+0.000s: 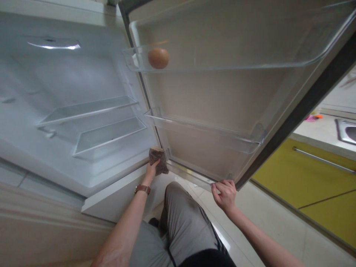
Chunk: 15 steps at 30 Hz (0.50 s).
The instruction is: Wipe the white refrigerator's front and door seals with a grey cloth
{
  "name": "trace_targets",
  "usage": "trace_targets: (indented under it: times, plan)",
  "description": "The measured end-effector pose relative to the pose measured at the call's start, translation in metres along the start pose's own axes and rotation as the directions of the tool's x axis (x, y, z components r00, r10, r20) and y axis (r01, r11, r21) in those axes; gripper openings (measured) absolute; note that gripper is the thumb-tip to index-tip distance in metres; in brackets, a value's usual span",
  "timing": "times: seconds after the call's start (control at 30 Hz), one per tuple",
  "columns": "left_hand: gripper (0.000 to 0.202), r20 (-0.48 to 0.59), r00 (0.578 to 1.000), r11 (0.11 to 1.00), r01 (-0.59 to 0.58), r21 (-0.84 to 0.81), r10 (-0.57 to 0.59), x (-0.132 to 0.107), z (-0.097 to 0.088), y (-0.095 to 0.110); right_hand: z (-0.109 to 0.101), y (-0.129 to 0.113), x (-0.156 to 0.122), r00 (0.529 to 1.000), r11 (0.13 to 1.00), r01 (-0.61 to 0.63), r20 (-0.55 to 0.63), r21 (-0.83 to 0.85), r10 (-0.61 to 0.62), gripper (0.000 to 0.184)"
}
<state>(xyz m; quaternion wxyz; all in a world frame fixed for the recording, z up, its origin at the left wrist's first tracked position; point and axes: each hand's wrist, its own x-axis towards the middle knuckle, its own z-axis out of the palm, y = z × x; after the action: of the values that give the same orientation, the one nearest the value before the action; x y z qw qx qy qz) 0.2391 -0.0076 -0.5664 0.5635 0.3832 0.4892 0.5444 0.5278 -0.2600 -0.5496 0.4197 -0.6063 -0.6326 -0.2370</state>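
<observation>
My left hand (151, 173), with a brown watch strap on its wrist, grips a folded brown cloth (160, 166) with a pale patch on top. It is at the lower hinge side, between the refrigerator (116, 174) body and its open door (211, 92). My right hand (226, 193) has its fingers curled over the bottom shelf rim (191, 177) near the door's free lower corner. A brown egg (158, 58) rests in the clear upper door shelf (228, 66). Below that, a narrower clear shelf (205, 128) crosses the door.
Inside the refrigerator are two glass shelves (111, 135) and a lit lamp (54, 45). To the right, a yellow cabinet (306, 178) stands under a pale counter (319, 133) with a metal sink (347, 131). My knee (180, 211) is close below the door.
</observation>
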Motion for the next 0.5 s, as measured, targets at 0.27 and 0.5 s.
trace_targets:
  times: [0.27,0.5]
  plan:
    - [0.029,0.179,0.863,0.75,0.5,-0.433,-0.472,-0.041,-0.001,-0.039,0.001,-0.003,-0.001,1.0,1.0,-0.014,-0.02,0.019,0.015,0.029]
    - [0.033,0.355,0.731,0.526,0.672,-0.522,-0.582,-0.109,0.056,-0.071,0.0,-0.004,-0.001,1.0,0.999,-0.017,-0.013,0.034,0.017,0.027]
